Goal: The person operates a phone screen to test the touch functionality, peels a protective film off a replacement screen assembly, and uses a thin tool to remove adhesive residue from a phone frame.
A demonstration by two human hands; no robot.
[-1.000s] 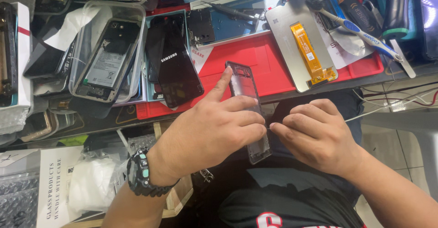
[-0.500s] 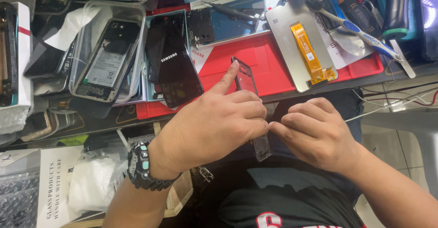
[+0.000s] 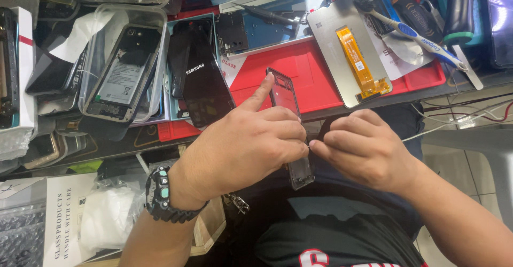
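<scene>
Red mat (image 3: 299,72); orange flex cable (image 3: 357,58)

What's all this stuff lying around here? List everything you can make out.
Phone frame: one, dark translucent, held between both hands above the lap.
Red mat: one, red, on the bench.
Screen panel: one, silver back with orange flex cable, on the mat's right part.
Black phone back cover: one, glossy black, left of the mat.
Opened phone: one, black, in a clear tray at left.
Toothbrush: one, blue and white, upper right.
Wristwatch: one, black, on the left wrist.
Left hand: gripping the frame, forefinger raised.
Right hand: pinching the frame's edge.
</scene>
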